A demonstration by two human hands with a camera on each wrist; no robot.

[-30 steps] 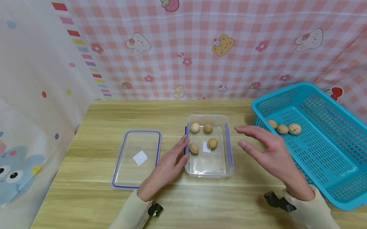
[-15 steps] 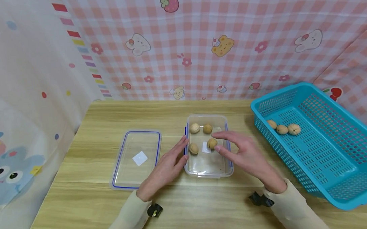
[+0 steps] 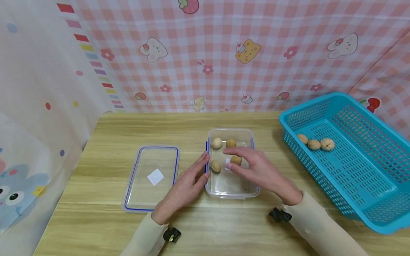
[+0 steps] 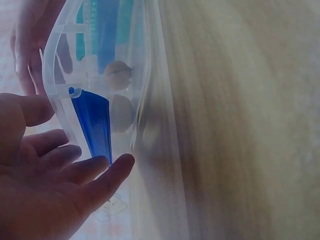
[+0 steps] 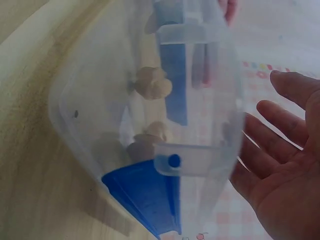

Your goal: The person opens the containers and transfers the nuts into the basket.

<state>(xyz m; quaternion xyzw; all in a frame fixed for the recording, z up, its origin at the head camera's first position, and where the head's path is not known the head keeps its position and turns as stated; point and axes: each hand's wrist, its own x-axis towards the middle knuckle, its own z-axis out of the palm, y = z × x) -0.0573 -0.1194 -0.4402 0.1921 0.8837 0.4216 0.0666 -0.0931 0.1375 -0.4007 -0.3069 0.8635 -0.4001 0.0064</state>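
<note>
A clear plastic food box with blue side clips stands in the middle of the wooden table, holding several walnuts. My left hand rests its straight fingers along the box's left wall; in the left wrist view they lie by the blue clip. Over the box's right side reaches my right hand, thumb and fingers spread apart and holding nothing. One walnut shows between thumb and forefinger from above, lying lower down in the box. Other walnuts lie at its back left and left side.
Left of the box lies its clear lid with a blue seal and a white square sticker. On the right is a turquoise basket holding three walnuts. A pink checked cloth hangs behind the table.
My right hand has come left from beside the basket and is now over the box. The left hand stays against the box's wall, and the walnuts have not moved.
</note>
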